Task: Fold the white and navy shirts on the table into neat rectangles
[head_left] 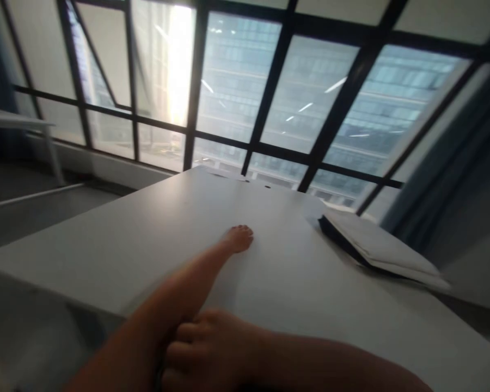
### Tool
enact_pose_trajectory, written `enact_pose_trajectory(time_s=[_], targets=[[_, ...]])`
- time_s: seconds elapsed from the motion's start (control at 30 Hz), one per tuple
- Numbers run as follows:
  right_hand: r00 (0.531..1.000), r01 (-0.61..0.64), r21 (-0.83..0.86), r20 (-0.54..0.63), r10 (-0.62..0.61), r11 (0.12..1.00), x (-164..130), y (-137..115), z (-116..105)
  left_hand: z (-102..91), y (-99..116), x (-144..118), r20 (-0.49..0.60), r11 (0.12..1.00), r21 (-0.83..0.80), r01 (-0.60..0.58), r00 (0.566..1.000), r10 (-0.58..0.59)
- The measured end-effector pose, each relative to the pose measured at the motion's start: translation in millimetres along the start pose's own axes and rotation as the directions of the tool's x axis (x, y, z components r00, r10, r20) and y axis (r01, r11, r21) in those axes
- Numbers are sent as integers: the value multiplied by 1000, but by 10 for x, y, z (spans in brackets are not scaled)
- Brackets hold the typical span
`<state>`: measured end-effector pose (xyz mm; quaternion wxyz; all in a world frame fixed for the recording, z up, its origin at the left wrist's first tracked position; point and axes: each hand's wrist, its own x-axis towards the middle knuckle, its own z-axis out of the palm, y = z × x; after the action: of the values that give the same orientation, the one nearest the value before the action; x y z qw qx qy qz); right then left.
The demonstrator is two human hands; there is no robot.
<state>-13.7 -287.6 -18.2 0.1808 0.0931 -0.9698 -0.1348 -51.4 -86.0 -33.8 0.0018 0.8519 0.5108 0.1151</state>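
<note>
My left hand (240, 238) reaches far out over the white table (294, 283), its fingers curled in and resting at the tabletop. Whether anything is under or inside those fingers is hidden. Close to me, my right hand (206, 348) is closed, knuckles up, beside my left forearm (175, 291) and partly in front of it. Its palm side is out of sight, so what it holds, if anything, cannot be made out. The picture is somewhat blurred.
On the table's right side lies a flat, pale folder-like item (379, 239) with a dark edge. Windows (245, 76) with dark frames stand behind the table, one pane tilted. A blue-grey curtain (453, 147) hangs at right. Another white table (16, 118) is at far left.
</note>
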Motion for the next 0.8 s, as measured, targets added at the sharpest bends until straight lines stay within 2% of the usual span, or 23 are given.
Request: enact_pose_trajectory(time_s=[0.07, 0.1, 0.13, 0.2, 0.27, 0.3, 0.33, 0.37, 0.43, 0.47, 0.57, 0.63, 0.8], targets=[[988, -147, -101, 24, 150, 984, -450, 369, -141, 42, -21, 66, -43, 1000, -11, -4, 999, 3], [960, -268, -172, 36, 278, 948, -715, 561, -248, 72, -29, 100, -72, 1000, -11, 7, 997, -8], [908, -397, -242, 36, 417, 885, -999, 745, -374, 101, -32, 128, -88, 1000, -8, 19, 996, -20], [732, -636, -352, 5, 681, 686, -1594, 1072, -644, 145, -23, 157, -105, 1000, 5, 29, 994, -28], [484, -815, -413, -98, 870, 407, -2204, 1310, -884, 163, -7, 160, -100, 999, 15, 35, 994, -33], [350, -871, -422, -181, 919, 249, -2511, 1387, -980, 164, 1, 158, -95, 999, 14, 39, 995, -38], [234, -901, -423, -282, 930, 98, -2814, 1433, -1058, 162, 8, 156, -88, 999, 10, 44, 995, -43], [144, -906, -422, -376, 915, -31, -3108, 1448, -1119, 159, 13, 155, -82, 999, 4, 49, 995, -49], [52, -881, -440, -461, 886, -177, -3638, 1404, -1192, 156, 17, 154, -80, 998, -6, 59, 995, -59], [-10, -863, -427, -519, 855, -269, -3858, 1357, -1210, 157, 17, 155, -85, 998, -9, 59, 995, -60], [-178, -808, -376, -578, 796, -454, -4279, 1211, -1213, 176, 9, 164, -105, 999, -15, 50, 993, -52], [-241, -794, -361, -553, 798, -489, -4374, 1168, -1188, 190, 3, 172, -107, 999, -15, 42, 993, -44], [-348, -756, -321, -541, 765, -571, -4365, 1254, -1133, 182, 5, 177, -97, 1000, 4, 31, 995, -30]])
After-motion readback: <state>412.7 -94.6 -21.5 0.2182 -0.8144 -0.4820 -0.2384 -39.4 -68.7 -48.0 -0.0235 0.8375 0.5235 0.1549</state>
